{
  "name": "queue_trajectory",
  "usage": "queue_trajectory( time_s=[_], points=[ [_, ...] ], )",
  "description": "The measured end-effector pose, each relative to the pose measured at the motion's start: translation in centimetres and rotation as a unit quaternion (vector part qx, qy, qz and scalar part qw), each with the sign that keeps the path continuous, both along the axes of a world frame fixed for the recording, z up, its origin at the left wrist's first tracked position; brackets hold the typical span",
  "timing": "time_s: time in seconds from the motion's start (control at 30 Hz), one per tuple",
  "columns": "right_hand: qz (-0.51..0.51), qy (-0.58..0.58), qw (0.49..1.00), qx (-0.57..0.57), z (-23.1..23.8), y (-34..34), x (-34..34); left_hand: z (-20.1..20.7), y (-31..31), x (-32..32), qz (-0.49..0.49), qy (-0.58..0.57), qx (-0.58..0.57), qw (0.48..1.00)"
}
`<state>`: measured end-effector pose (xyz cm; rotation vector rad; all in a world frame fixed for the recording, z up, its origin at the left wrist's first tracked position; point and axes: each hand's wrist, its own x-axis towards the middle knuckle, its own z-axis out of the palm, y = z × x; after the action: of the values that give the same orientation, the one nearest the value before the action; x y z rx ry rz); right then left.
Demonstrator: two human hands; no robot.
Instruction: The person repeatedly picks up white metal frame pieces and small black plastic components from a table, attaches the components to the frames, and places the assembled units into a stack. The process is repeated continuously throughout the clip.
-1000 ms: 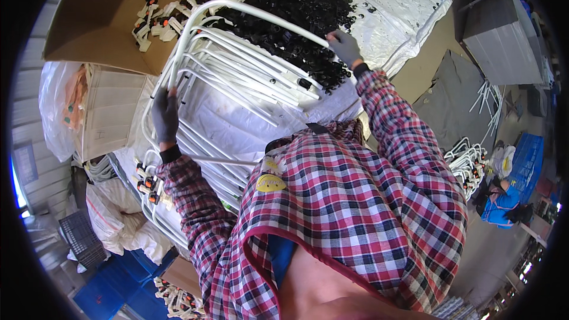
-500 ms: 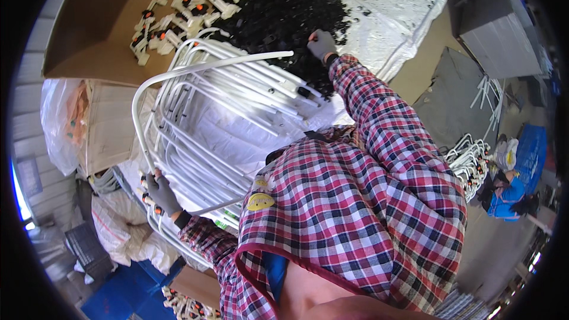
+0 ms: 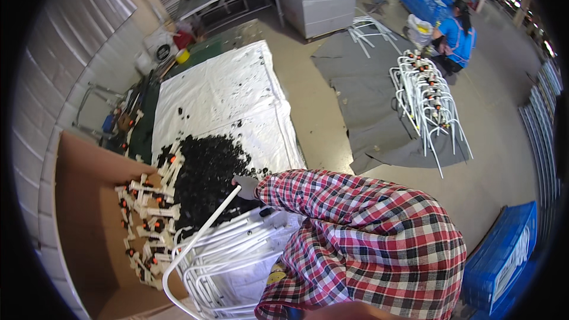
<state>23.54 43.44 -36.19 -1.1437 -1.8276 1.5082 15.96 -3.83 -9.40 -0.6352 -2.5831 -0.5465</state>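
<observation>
Hands show only in part: the right hand point(image 3: 248, 186), in a grey glove, is just left of the centre of the frame, its fingers small and partly hidden, so I cannot tell how far open it is. It lies against the upper end of a bent white tube point(image 3: 204, 226), or just behind it; whether it grips the tube or something small is unclear. The left hand is out of the frame, so what it holds cannot be told. From that end the tube slants down left, then curves toward the lower edge, above a row of similar white tubes point(image 3: 228, 253) at lower centre. Beside the right hand, a black heap of small parts point(image 3: 204, 169) spreads over a white sheet point(image 3: 225, 98). At lower left, an open brown box point(image 3: 89, 219) holds a jumble of white fittings point(image 3: 155, 210) with black and orange pieces. A tall grey bin point(image 3: 327, 6) stands at upper centre, its contents hidden. At upper right, a white sack point(image 3: 418, 37) with something yellow at its mouth sits near a person in blue point(image 3: 459, 38), with a blue tub point(image 3: 424, 0) behind. Another blue container point(image 3: 479, 278) stands at lower right, its inside too unclear to read.
</observation>
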Motion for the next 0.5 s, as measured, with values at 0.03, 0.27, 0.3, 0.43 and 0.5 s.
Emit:
queue_trajectory(
  time_s=[0.03,0.27,0.3,0.43,0.5],
  points=[
    [-0.028,-0.015,0.999,-0.010,0.2,0.4,0.9,0.2,1.6,-0.1,-0.007,-0.026,0.003,1.000],
    [-0.105,0.077,0.982,-0.139,-0.2,2.6,7.7,-1.4,4.4,-1.2,0.030,-0.161,0.010,0.987],
    [-0.150,0.164,0.947,-0.230,-0.8,3.0,8.3,-3.7,2.8,-3.6,0.031,-0.153,0.006,0.988],
    [-0.095,0.370,0.788,-0.482,-2.4,4.5,12.3,-6.2,2.6,-5.2,0.025,-0.112,0.015,0.993],
    [-0.061,0.389,0.761,-0.516,-1.6,4.1,12.2,-6.3,2.3,-5.0,0.016,-0.112,0.030,0.993]
  ],
)
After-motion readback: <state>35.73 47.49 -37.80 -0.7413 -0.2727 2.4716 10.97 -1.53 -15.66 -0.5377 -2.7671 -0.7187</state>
